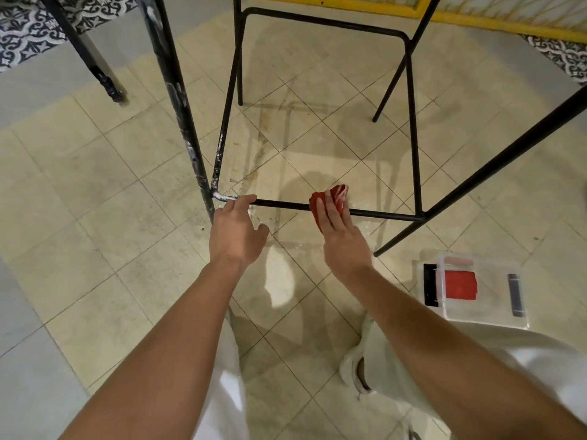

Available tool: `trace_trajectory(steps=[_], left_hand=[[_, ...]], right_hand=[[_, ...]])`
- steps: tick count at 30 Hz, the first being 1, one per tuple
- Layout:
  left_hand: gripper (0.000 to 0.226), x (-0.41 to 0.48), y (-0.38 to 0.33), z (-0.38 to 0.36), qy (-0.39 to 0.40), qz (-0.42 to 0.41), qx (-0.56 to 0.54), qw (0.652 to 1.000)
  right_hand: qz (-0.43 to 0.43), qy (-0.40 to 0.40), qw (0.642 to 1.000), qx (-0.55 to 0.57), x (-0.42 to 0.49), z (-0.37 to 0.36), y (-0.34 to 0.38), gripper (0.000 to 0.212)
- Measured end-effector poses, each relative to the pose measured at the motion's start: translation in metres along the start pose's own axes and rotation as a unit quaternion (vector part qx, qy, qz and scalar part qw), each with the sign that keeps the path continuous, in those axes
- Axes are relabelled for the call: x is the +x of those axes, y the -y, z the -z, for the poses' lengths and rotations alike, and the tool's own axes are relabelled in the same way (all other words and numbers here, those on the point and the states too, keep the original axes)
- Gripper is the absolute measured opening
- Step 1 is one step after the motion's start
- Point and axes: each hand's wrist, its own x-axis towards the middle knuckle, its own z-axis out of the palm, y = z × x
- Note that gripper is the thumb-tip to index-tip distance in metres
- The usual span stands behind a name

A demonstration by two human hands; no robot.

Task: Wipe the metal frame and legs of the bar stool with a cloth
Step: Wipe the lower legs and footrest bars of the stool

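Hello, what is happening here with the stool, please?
A person is cleaning the black metal frame of a bar stool. The right hand presses a red cloth on the near footrest bar. The left hand grips the same bar near its left corner, where white marks show on the metal. A clear plastic box with another red cloth inside sits on the tiled floor to the right.

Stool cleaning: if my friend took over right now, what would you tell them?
Left hand: gripping the near bar of the stool, close to the left corner.
Right hand: pressing the red cloth onto that bar, about halfway along.
A clear box with another red cloth sits on the floor to the right.
Done: can't tell.
Left: the white marks on the left corner and leg, then probably the other bars and legs.
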Motion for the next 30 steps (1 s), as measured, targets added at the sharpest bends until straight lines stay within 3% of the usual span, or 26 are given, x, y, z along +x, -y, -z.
trace_trajectory(steps=[2,9,13,17,22,26,30], left_hand=[[0.054,-0.001,0.001,0.001,0.002,-0.001,0.005,1.0],[0.055,-0.001,0.004,0.004,0.007,-0.003,0.009,1.0],[0.054,0.001,0.006,0.003,0.012,-0.009,0.013,1.0],[0.055,0.001,0.005,0.003,0.01,-0.006,0.023,1.0],[0.055,0.0,0.006,0.006,0.002,0.009,0.027,1.0],[0.054,0.0,0.008,0.01,0.006,0.023,0.019,1.0],[0.055,0.0,0.011,0.014,0.006,0.026,0.016,1.0]], right_hand=[[-0.012,-0.011,1.0,0.022,0.001,-0.006,0.018,0.081],[0.121,0.026,0.992,-0.009,0.013,-0.002,0.027,0.083],[0.022,-0.02,0.999,0.018,-0.001,-0.006,-0.006,0.09],[-0.042,-0.057,0.995,0.076,0.001,-0.01,0.018,0.081],[0.1,0.002,0.993,0.053,0.026,-0.004,0.053,0.086],[0.154,0.033,0.988,-0.009,0.024,0.005,0.026,0.087],[0.028,-0.004,0.999,0.022,0.009,-0.006,0.023,0.083]])
